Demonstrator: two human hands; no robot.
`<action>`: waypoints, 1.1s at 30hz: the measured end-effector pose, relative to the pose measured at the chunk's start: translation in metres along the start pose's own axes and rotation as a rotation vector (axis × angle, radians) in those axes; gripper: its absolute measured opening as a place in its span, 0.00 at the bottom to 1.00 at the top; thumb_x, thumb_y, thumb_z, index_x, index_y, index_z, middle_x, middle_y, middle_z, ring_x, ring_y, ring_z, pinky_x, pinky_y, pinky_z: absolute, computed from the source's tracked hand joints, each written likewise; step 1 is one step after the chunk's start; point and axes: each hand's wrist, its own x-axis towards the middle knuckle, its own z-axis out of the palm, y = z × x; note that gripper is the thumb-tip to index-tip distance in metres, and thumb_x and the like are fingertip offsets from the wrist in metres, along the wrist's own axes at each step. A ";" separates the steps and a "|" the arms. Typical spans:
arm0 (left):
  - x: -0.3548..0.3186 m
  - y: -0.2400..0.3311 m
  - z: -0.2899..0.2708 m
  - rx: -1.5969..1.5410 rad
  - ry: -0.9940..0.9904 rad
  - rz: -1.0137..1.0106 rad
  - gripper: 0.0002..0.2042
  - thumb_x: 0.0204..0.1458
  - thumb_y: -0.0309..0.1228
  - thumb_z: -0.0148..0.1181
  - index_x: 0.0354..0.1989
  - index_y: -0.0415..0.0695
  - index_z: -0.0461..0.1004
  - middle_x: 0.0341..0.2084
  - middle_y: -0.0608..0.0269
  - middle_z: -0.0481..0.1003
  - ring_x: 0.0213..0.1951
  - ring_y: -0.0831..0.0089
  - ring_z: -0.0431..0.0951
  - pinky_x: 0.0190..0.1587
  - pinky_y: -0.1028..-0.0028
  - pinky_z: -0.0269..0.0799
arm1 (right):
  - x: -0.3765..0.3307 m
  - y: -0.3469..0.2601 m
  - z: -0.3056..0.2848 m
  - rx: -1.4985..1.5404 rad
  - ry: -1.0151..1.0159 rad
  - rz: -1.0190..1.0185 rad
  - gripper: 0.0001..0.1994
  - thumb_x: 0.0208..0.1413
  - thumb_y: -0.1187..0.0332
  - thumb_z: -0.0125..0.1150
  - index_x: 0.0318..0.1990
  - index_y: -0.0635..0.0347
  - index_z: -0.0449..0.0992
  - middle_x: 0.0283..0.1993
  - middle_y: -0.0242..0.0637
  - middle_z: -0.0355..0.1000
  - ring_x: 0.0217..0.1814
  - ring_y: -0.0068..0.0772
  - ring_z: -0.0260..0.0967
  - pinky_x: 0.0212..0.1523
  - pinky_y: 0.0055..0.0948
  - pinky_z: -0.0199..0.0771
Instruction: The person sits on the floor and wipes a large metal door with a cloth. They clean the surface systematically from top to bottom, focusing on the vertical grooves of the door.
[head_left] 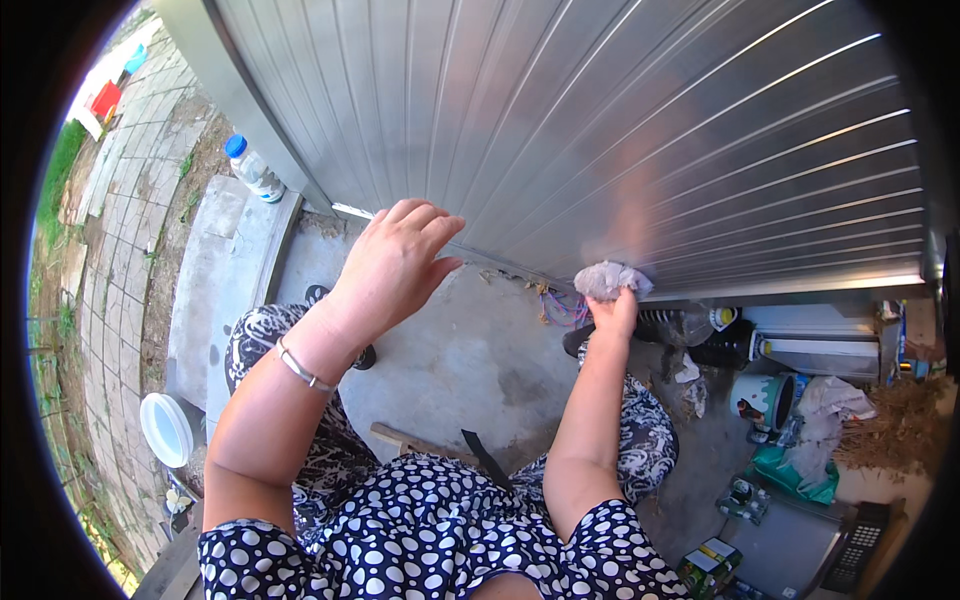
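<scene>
Right grip (pixel 614 314) clutches bunched cloth (pixel 606 280), 3 o'clock, by ridged metal panel (pixel 540 160); left grip (pixel 400 258) loose, empty, 10 o'clock. Panel ridges could snag cloth.

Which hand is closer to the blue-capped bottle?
Left. The left hand is apart from the bottle, to its right; the right hand, holding a cloth, is farther right.

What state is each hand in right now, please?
Left hand: open, nothing visibly held.
Right hand: closed on a crumpled, pale pinkish-grey cloth at the ribbed, silver metal panel.
</scene>
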 end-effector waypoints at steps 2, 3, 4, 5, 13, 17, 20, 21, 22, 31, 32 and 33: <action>0.000 -0.003 0.002 0.011 0.021 0.002 0.17 0.50 0.31 0.62 0.49 0.42 0.72 0.45 0.59 0.73 0.53 0.62 0.69 0.55 0.65 0.67 | -0.028 -0.024 0.020 -0.051 -0.078 -0.188 0.16 0.52 0.73 0.54 0.50 0.59 0.70 0.51 0.43 0.69 0.51 0.47 0.69 0.48 0.56 0.70; 0.000 -0.003 0.003 0.019 0.039 0.004 0.17 0.50 0.31 0.62 0.49 0.42 0.72 0.45 0.59 0.73 0.53 0.62 0.70 0.55 0.65 0.67 | -0.048 -0.041 0.031 -0.140 -0.083 -0.323 0.19 0.51 0.75 0.53 0.53 0.60 0.67 0.54 0.42 0.67 0.53 0.46 0.68 0.48 0.55 0.70; -0.001 -0.002 0.003 0.025 0.052 0.003 0.17 0.51 0.32 0.62 0.49 0.42 0.72 0.45 0.60 0.73 0.53 0.63 0.70 0.55 0.65 0.67 | -0.067 -0.058 0.042 -0.191 -0.111 -0.415 0.21 0.51 0.76 0.53 0.55 0.61 0.65 0.55 0.42 0.66 0.54 0.45 0.67 0.48 0.54 0.70; -0.003 -0.002 0.003 0.031 0.056 0.002 0.17 0.51 0.32 0.61 0.49 0.42 0.72 0.45 0.60 0.73 0.53 0.63 0.70 0.55 0.65 0.67 | -0.087 -0.074 0.055 -0.243 -0.142 -0.503 0.23 0.51 0.77 0.52 0.57 0.61 0.63 0.56 0.42 0.65 0.55 0.44 0.67 0.48 0.53 0.70; -0.010 -0.006 0.004 0.082 0.034 -0.002 0.17 0.52 0.34 0.61 0.50 0.43 0.72 0.46 0.61 0.73 0.54 0.64 0.69 0.56 0.66 0.66 | -0.185 -0.203 0.159 -0.570 -0.148 -1.320 0.22 0.53 0.76 0.62 0.55 0.67 0.65 0.57 0.44 0.66 0.56 0.33 0.65 0.55 0.33 0.66; -0.011 -0.005 0.004 0.090 0.017 -0.006 0.17 0.52 0.34 0.60 0.50 0.44 0.72 0.46 0.62 0.73 0.54 0.65 0.69 0.56 0.66 0.65 | -0.190 -0.193 0.171 -0.777 0.091 -1.632 0.24 0.50 0.71 0.65 0.53 0.70 0.64 0.53 0.49 0.63 0.57 0.44 0.64 0.59 0.36 0.61; -0.009 0.003 -0.002 0.105 -0.046 -0.011 0.17 0.52 0.34 0.60 0.51 0.45 0.72 0.47 0.62 0.73 0.55 0.65 0.68 0.56 0.67 0.65 | -0.164 -0.163 0.149 -0.780 0.162 -1.569 0.27 0.47 0.77 0.62 0.55 0.73 0.59 0.54 0.53 0.61 0.60 0.49 0.62 0.61 0.38 0.59; -0.009 0.004 -0.002 0.105 -0.053 -0.006 0.18 0.52 0.34 0.61 0.51 0.45 0.71 0.48 0.62 0.72 0.55 0.66 0.68 0.56 0.67 0.65 | -0.158 -0.146 0.143 -0.781 0.146 -1.529 0.27 0.47 0.80 0.59 0.56 0.74 0.58 0.55 0.53 0.60 0.61 0.48 0.62 0.63 0.39 0.57; -0.010 0.004 -0.002 0.105 -0.060 -0.001 0.18 0.52 0.34 0.61 0.51 0.45 0.71 0.48 0.63 0.72 0.55 0.66 0.68 0.56 0.67 0.65 | -0.137 -0.132 0.127 -0.739 0.086 -1.470 0.29 0.45 0.84 0.55 0.58 0.74 0.55 0.56 0.55 0.59 0.62 0.48 0.61 0.65 0.39 0.55; -0.008 0.010 0.002 0.105 -0.115 0.024 0.19 0.50 0.35 0.63 0.51 0.45 0.71 0.48 0.63 0.72 0.56 0.66 0.67 0.57 0.67 0.65 | -0.036 0.007 0.044 -0.512 0.147 -0.933 0.27 0.51 0.79 0.57 0.56 0.67 0.52 0.57 0.48 0.60 0.59 0.38 0.61 0.61 0.40 0.61; -0.008 0.010 0.002 0.097 -0.121 0.021 0.19 0.50 0.34 0.63 0.51 0.45 0.71 0.48 0.62 0.72 0.56 0.66 0.67 0.57 0.67 0.65 | -0.031 0.018 0.040 -0.408 0.124 -0.832 0.25 0.54 0.78 0.54 0.58 0.65 0.51 0.59 0.45 0.59 0.59 0.38 0.61 0.61 0.40 0.63; -0.009 0.009 0.002 0.100 -0.131 0.013 0.19 0.50 0.34 0.63 0.51 0.45 0.71 0.48 0.62 0.72 0.56 0.66 0.67 0.57 0.67 0.65 | -0.027 0.031 0.039 -0.380 0.101 -0.785 0.22 0.56 0.75 0.53 0.57 0.64 0.55 0.58 0.42 0.61 0.59 0.37 0.62 0.60 0.39 0.64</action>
